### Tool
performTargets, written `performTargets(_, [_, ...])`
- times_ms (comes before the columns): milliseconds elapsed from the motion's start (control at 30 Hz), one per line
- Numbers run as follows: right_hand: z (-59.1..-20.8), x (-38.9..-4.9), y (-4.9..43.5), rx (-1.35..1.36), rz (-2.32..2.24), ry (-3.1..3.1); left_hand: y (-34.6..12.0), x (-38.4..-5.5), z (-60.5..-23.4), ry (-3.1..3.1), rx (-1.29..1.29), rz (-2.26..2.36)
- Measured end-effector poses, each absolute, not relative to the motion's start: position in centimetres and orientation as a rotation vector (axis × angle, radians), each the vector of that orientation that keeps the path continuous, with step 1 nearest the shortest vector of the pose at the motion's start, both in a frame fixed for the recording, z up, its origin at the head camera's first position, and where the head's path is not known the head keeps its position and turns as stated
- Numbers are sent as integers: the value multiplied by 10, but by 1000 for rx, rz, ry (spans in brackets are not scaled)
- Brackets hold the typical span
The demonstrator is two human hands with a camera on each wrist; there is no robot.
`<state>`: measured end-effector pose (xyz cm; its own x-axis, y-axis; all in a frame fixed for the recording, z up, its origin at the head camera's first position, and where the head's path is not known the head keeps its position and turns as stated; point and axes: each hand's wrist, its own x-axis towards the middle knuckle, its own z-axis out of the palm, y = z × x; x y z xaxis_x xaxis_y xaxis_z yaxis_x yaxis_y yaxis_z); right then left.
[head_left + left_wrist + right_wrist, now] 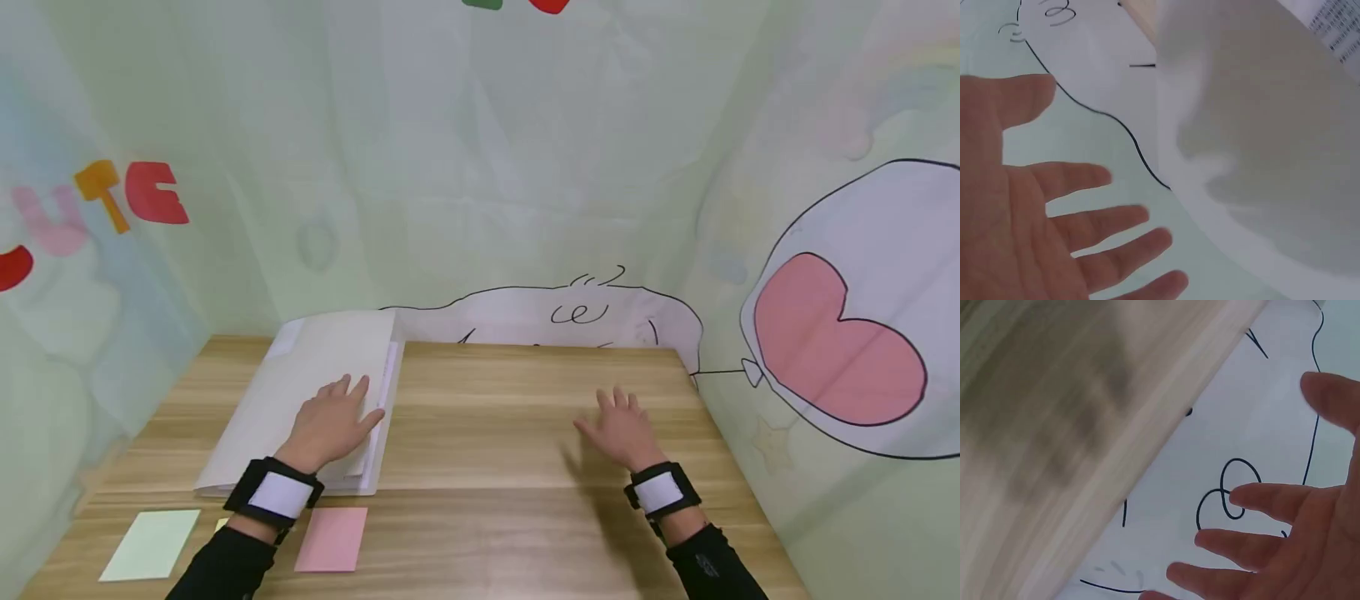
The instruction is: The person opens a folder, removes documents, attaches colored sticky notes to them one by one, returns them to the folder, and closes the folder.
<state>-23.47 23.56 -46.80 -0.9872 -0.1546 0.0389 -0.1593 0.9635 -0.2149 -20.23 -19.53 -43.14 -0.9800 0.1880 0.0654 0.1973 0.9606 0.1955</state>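
Observation:
A large white-covered booklet (pixel 315 375) lies on the left part of the wooden table (pixel 487 433). My left hand (pixel 327 425) is over the booklet's right half, fingers spread and holding nothing. In the left wrist view the same hand (pixel 1041 219) shows its palm beside the booklet's pale cover (pixel 1260 156), on which a shadow falls; printed text peeks out past the cover's edge. Above the right side of the table, my right hand (pixel 621 429) is spread with its shadow on the wood. Its fingers are extended and hold nothing in the right wrist view.
Toward the table's front left lie a pale green paper square (pixel 152 544) and a pink one (pixel 332 539). Between them, a yellow piece (pixel 221 524) is mostly hidden by the left forearm. Printed fabric walls (pixel 525 167) enclose the table's back and sides.

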Motion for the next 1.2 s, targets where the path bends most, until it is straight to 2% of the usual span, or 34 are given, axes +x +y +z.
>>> performTargets(433, [-510, -208, 233, 242, 504, -3109, -281, -200, -449, -3274, -196, -445])
performTargets(667, [-510, -203, 230, 257, 530, -3115, -325, -211, -464, -3300, -83, -673])
performTargets(967, [-504, -209, 234, 269, 506, -3094, -338, -229, -471, -3298, -196, -797])
performTargets(1200, [-503, -218, 235, 285, 495, -3117, -351, -236, -482, -3312, -134, -871])
